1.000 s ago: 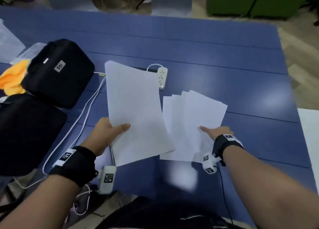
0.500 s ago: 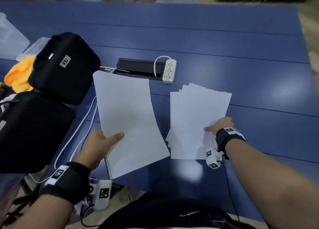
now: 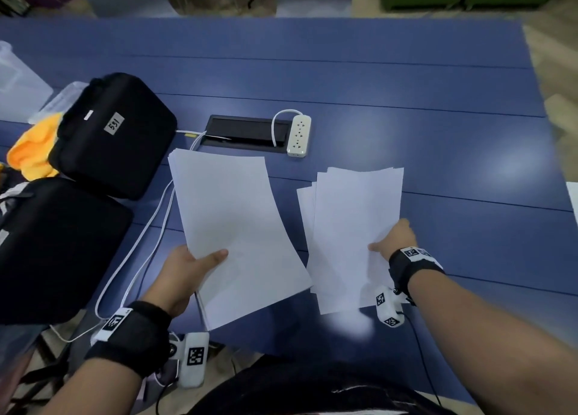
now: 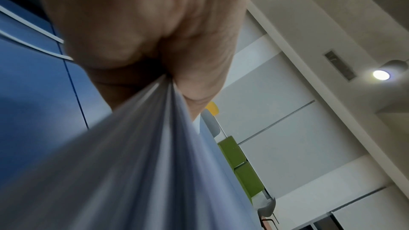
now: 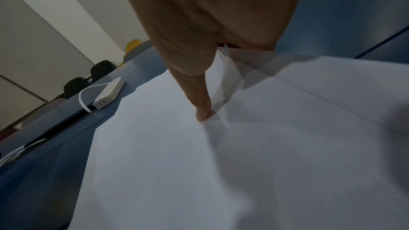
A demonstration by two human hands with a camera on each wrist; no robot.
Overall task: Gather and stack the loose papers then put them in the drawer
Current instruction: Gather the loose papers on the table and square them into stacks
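— What does the left hand (image 3: pixel 183 272) have?

— A squared sheaf of white paper (image 3: pixel 233 227), pinched at its near left corner, thumb on top, fingers underneath. The sheaf is lifted off the blue bench (image 3: pixel 406 101) and curves away from the hand toward the black cable hatch (image 3: pixel 247 133); the left wrist view shows the sheet edges (image 4: pixel 137 146) wedged into the closed grip.

— And the right hand (image 3: pixel 395 238)?

— It grips a looser, fanned stack of sheets (image 3: pixel 350 227) by the right edge, thumb pressed flat on the top sheet (image 5: pixel 203 113); the fingers are hidden under the paper. That stack lies to the left of the hand, just beside the other sheaf, their near corners almost touching.

— Around them?

— A white power strip (image 3: pixel 299 136) beyond both stacks, and two black cases (image 3: pixel 115 133) left of the left hand.
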